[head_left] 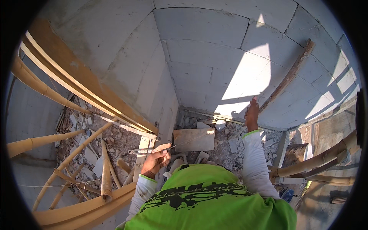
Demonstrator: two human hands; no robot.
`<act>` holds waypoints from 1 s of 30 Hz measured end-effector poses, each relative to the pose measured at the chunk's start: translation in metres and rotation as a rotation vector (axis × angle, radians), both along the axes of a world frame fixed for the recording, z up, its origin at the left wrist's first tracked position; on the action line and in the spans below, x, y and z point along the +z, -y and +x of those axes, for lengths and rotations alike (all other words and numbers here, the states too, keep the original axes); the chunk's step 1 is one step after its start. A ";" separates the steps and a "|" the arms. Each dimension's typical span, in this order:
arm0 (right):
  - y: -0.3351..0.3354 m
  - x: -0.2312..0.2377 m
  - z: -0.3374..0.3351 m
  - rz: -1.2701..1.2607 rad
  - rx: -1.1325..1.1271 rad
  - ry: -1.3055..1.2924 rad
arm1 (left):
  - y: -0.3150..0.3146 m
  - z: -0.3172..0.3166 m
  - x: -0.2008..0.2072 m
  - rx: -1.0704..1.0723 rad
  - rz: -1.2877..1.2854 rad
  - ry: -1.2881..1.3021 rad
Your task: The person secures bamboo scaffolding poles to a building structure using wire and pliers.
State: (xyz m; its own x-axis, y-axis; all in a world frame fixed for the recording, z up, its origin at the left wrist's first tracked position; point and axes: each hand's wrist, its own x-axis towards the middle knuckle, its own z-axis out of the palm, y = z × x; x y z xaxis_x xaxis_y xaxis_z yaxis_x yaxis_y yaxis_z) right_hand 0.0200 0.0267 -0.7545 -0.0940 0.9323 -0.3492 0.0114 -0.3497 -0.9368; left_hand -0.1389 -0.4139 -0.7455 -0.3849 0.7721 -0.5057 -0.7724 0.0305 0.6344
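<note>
My left hand (156, 159) is closed around a slim grey metal tool (140, 151). Two narrow arms stick out on its left and a thin tip on its right; it resembles pliers, but its exact kind is unclear. My right hand (252, 115) reaches forward near the grey block wall (207, 53), with its fingers closed at the lower end of a rough wooden batten (287, 80). From there the batten slants up to the right across the wall. My fingers partly hide its lower end.
A rectangular board (194, 139) lies among rubble (232, 142) at the wall's foot. Wooden frame timbers (84, 84) run along the left, with bamboo poles (73, 161) behind them. More bamboo (318, 163) crosses on the right. A thin string (57, 186) stretches at lower left.
</note>
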 end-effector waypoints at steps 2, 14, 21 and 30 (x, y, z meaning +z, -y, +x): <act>0.002 -0.032 0.001 0.120 0.076 0.071 | -0.012 -0.004 0.001 0.059 0.230 0.246; 0.013 -0.065 0.015 0.124 0.359 0.142 | -0.142 0.003 0.090 -0.008 0.068 -0.638; 0.097 0.057 -0.022 0.344 0.893 -0.091 | -0.176 0.018 0.063 -0.278 -0.258 -0.849; 0.130 0.071 -0.029 0.320 1.112 -0.136 | -0.179 0.032 0.069 -0.420 -0.222 -0.838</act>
